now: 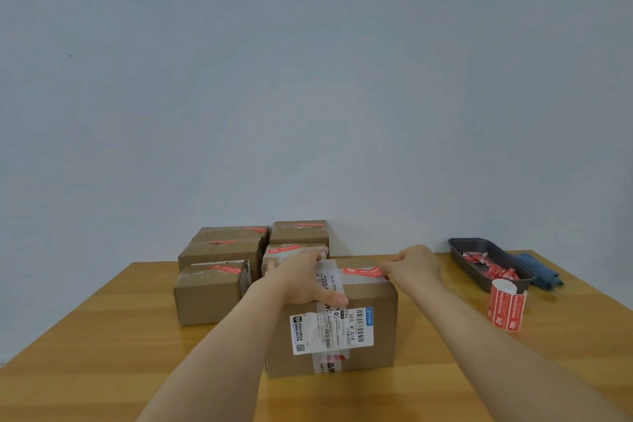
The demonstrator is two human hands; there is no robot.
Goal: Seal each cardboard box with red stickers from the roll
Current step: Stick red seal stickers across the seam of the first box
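Observation:
A cardboard box [373, 298] with a white shipping label on its front stands at the table's near middle. My left hand [301, 279] lies flat on its top, thumb over the front edge. A red sticker [363, 272] lies across the top near the far edge. My right hand [412, 267] pinches the sticker's right end at the box's far right corner. The red sticker roll [507, 305] stands upright on the table to the right of the box.
Several sealed cardboard boxes [219, 253] with red stickers are stacked behind and to the left. A dark tray [460, 247] holding red scraps sits at the back right, with a blue cloth [537, 267] beside it. The wooden table [102, 353] meets a pale wall.

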